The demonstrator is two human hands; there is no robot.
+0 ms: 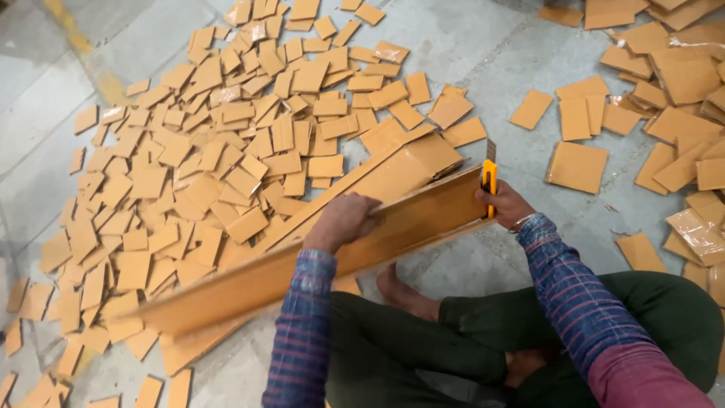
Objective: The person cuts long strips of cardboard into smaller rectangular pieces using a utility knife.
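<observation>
L hand [343, 221] clamped over top edge of long folded cardboard strip [302, 264], held slanted across lap above concrete floor [483, 53], R hand [504, 204] fist-gripping yellow utility knife [489, 181] w/ blade at strip's far end, cut cardboard pieces [211, 151] scattered L & R.

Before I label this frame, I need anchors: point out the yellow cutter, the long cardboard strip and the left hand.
yellow cutter [489, 183]: head view, on its yellow handle.
long cardboard strip [423, 219]: head view, on its broad face.
left hand [343, 219]: head view, on its back.
</observation>
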